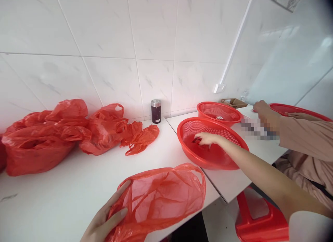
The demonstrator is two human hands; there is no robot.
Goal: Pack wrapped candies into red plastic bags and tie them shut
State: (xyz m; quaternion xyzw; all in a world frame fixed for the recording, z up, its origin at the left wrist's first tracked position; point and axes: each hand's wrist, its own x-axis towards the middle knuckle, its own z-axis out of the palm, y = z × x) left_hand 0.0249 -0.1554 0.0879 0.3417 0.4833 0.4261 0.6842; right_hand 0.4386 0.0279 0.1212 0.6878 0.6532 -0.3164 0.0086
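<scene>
Tabletop (78,197), bag (162,195), right hand (207,139) in basket (189,130)

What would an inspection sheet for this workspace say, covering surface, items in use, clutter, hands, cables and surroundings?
Surface: white tabletop, a seam crossing it.
Items in use: open red bag near the table edge; front red basket, with a small dark item at the right hand's fingers, too small to identify.
Clutter: crumpled red bags, dark cup, rear red basket, cardboard box.
Hands: left hand holds the open bag; right hand is inside the front basket, grip unclear.
Cables: nothing seen loose; a wall socket sits below a white strip.
Surroundings: tiled wall, red stool, co-worker's sleeve at right.
</scene>
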